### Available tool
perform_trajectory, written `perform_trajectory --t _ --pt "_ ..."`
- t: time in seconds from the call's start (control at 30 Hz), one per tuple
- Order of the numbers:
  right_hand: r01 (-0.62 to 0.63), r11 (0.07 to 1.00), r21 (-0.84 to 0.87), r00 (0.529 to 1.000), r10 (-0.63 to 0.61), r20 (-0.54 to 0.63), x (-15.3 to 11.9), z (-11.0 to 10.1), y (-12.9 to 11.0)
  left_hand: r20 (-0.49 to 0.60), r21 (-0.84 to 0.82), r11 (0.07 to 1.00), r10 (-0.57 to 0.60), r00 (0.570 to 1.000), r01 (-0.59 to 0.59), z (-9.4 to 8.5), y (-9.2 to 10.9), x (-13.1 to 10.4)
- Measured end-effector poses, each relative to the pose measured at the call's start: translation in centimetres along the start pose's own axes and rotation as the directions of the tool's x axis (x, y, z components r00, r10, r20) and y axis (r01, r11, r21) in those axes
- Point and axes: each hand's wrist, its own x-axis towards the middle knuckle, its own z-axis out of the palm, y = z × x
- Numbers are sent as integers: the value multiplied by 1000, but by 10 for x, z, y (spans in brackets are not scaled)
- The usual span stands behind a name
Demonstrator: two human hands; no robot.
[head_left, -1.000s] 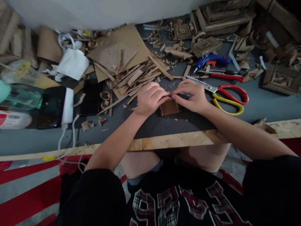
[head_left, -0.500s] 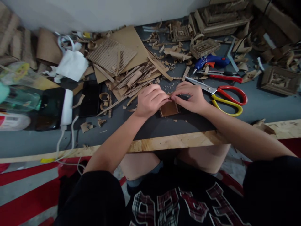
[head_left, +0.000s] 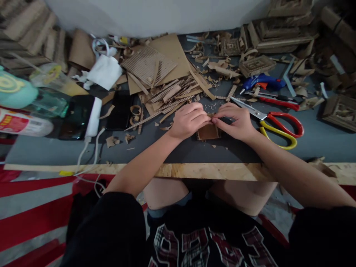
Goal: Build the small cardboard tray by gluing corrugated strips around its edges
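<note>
A small cardboard piece with ridged edging (head_left: 208, 132) lies on the dark tabletop, partly under my fingers. My left hand (head_left: 190, 120) is closed at its far edge, thumb and fingertips pinched together. From the right, my right hand (head_left: 235, 120) pinches at the same edge, its fingertips nearly meeting the left ones. What the fingertips grip looks like a thin cardboard strip, mostly hidden by them. Scissors (head_left: 260, 115) with one red and one yellow handle lie open just right of my right hand.
Behind the hands lie cardboard strips (head_left: 178, 91) and a corrugated sheet (head_left: 150, 66). A blue glue gun (head_left: 263, 82) and a red cutter (head_left: 280, 102) rest beyond the scissors. Phones (head_left: 75, 116), a bottle (head_left: 25, 121) and a white cable (head_left: 96, 152) occupy the left. Cardboard frames (head_left: 278, 35) stand back right.
The camera view has turned, so the table contents appear shifted to the right. Both hands keep their pinch at the cardboard's far edge.
</note>
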Motion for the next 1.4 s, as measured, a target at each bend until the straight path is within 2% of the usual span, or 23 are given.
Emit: perform_trajectory --t 0.17,0.23,0.37,0.43,0.5,0.57,0.7,0.83,1.0,1.27,1.4 --pt "-27 1000 14 999 26 32 -1 0 4 29 -8 1000 -1 1000 1 2 -3 -6" --pt "-35 999 19 998 35 43 -1 0 3 75 -42 998 -41 996 44 3 -4 -10" --pt "-76 997 -33 996 78 48 -1 3 0 210 -79 971 -204 956 224 4 -4 -13" --pt "-97 991 -88 995 97 -8 -2 5 -1 188 -42 937 -333 924 346 2 1 -10" --pt "-109 985 -134 992 98 -84 -3 8 -2 113 -5 882 -467 877 471 0 8 -3" --pt "-103 980 -169 985 77 -151 -3 9 -4 70 -13 845 -533 843 535 -2 16 4" --pt "-37 979 -202 974 -10 -225 -2 9 -8 92 -121 836 -528 845 535 -2 24 11" --pt "-1 972 -234 974 -52 -220 0 4 -12 84 -233 820 -518 851 522 1 23 9" --pt "0 970 -244 985 -42 -167 1 0 -13 65 -210 819 -533 844 533 4 21 6" --pt "74 988 -137 991 -88 -98 1 -4 -10 136 -214 826 -503 854 521 3 18 7" --pt "25 989 -146 986 -48 -158 1 -4 -9 157 -285 817 -477 865 502 -2 12 10"
